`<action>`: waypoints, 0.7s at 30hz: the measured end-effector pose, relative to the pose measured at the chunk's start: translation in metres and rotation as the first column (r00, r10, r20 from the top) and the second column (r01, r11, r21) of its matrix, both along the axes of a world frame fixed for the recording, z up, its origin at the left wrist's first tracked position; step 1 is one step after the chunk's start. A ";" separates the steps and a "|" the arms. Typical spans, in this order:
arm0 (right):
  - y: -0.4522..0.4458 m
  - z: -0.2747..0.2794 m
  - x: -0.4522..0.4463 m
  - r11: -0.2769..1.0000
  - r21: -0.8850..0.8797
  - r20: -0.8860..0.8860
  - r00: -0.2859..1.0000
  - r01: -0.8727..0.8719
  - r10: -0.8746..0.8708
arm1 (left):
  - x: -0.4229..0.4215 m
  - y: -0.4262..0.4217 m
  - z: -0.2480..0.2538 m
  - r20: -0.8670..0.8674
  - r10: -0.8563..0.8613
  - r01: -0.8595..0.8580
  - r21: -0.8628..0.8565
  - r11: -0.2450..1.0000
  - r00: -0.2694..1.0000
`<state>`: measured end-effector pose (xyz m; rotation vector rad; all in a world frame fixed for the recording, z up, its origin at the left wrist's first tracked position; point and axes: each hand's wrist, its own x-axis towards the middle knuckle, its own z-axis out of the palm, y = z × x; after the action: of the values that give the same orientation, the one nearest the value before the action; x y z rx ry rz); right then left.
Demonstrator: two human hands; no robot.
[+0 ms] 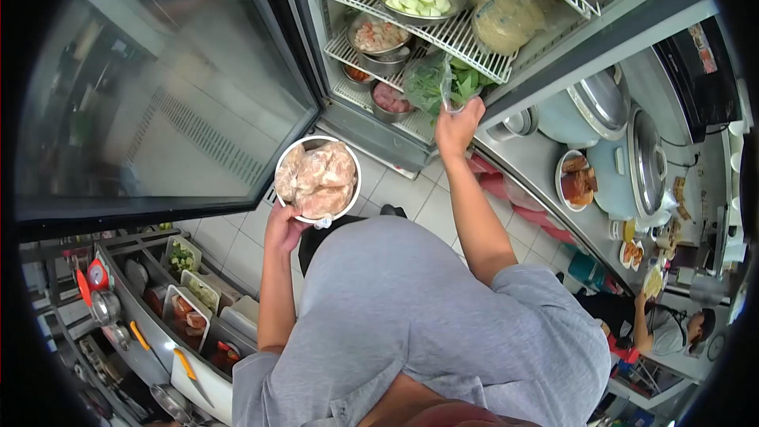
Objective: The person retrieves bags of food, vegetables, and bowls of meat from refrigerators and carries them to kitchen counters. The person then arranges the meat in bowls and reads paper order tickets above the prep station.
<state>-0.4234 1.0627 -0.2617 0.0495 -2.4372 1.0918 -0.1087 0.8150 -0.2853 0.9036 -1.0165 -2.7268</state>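
My left hand (285, 225) grips the rim of a white bowl (358, 182) filled with pale raw meat in clear plastic (322, 178). Its fingers are partly hidden under the bowl. At the open fridge, my right hand (458, 128) is closed on the edge of a clear plastic bag of green leaves (465, 83), which rests at the lower shelves. Above the leaves, a metal bowl of cut pale green vegetable (419, 1) sits on a white wire shelf (474, 55). Bowls of chopped food (381, 36) and pink meat (390, 98) stand lower down, left of the bag.
The glass fridge door (158, 95) stands open on the left. A counter on the right holds large lidded pots (650, 162) and a bowl of brown food (579, 182). Food trays and knives (188, 365) lie lower left. Another person (668, 328) is at the lower right.
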 end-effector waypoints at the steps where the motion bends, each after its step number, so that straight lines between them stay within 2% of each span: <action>1: 0.007 -0.004 0.011 0.999 -0.010 0.035 0.999 -0.030 0.030 | 0.000 -0.002 -0.005 -0.013 0.027 -0.027 0.028 0.999 1.000; 3: 0.015 0.000 0.023 0.995 -0.042 0.067 0.994 -0.087 0.090 | -0.005 -0.015 -0.009 -0.023 -0.043 0.043 -0.010 0.999 0.999; 4: 0.021 -0.003 0.026 0.998 -0.023 0.184 0.981 -0.055 0.058 | -0.007 -0.022 -0.014 -0.034 -0.052 0.053 0.018 0.998 0.998; 8: 0.018 0.011 0.038 0.996 -0.090 0.173 0.985 0.026 -0.010 | -0.023 -0.051 -0.020 -0.040 -0.120 0.123 0.081 0.989 0.992; 11: 0.008 0.038 0.045 0.999 -0.014 0.235 0.971 -0.045 0.047 | -0.037 -0.079 -0.024 -0.050 -0.156 0.160 0.071 0.985 0.986; 12: 0.007 0.037 0.043 0.993 0.114 0.363 0.932 -0.035 -0.009 | -0.039 -0.087 -0.025 -0.040 -0.174 0.177 0.083 0.981 0.984; 15: 0.004 0.012 0.036 0.973 0.230 0.433 0.898 -0.032 -0.073 | -0.052 -0.105 -0.018 -0.035 -0.234 0.235 0.042 0.971 0.972; 19: 0.008 -0.026 0.048 0.989 -0.120 0.367 0.929 0.088 -0.038 | -0.065 -0.123 -0.013 -0.015 -0.297 0.297 0.018 0.955 0.955; 21: 0.014 -0.052 0.052 0.886 -0.438 0.383 0.923 0.150 0.033 | -0.074 -0.127 -0.011 -0.024 -0.318 0.319 0.019 0.948 0.948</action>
<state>-0.3718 1.0770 -0.3140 -0.4287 -2.4006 1.7624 -0.1826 0.6875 -0.2968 0.7707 -1.2264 -3.0063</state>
